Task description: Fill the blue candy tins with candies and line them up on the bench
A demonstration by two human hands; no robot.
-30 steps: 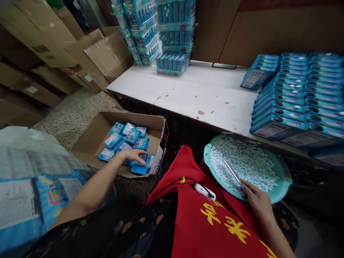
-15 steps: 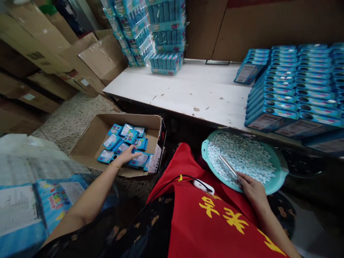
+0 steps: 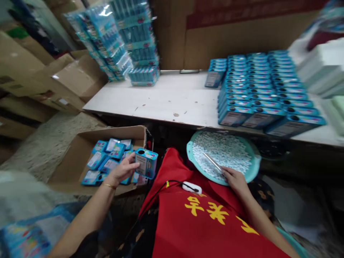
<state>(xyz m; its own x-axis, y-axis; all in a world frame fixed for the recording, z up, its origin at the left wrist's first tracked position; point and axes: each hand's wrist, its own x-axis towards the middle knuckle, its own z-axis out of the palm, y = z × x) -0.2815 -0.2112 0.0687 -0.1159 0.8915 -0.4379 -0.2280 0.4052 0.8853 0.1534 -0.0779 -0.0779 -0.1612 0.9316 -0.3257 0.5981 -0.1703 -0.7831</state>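
My left hand (image 3: 123, 172) is closed on a small blue box (image 3: 145, 164) with a dark round hole in its top, held upright over the right side of an open cardboard carton (image 3: 63, 168). Several more blue boxes (image 3: 109, 165) lie loosely inside that carton. In my right hand (image 3: 237, 182) is a slim, shiny metal scoop (image 3: 213, 162), its far end over small pale pellets (image 3: 220, 148). These fill a turquoise basin (image 3: 190, 152) by my lap, below the table edge.
On the white table (image 3: 161, 104), rows of blue boxes (image 3: 252, 93) stand at the right. Plastic-wrapped stacks (image 3: 139, 39) rise at the back left. Large cartons (image 3: 29, 68) are piled on the left. A red apron (image 3: 172, 215) with a white device (image 3: 192, 187) covers my lap.
My left hand has lifted a blue box out of the carton. My right hand keeps the scoop at the basin. The view has turned to the right.
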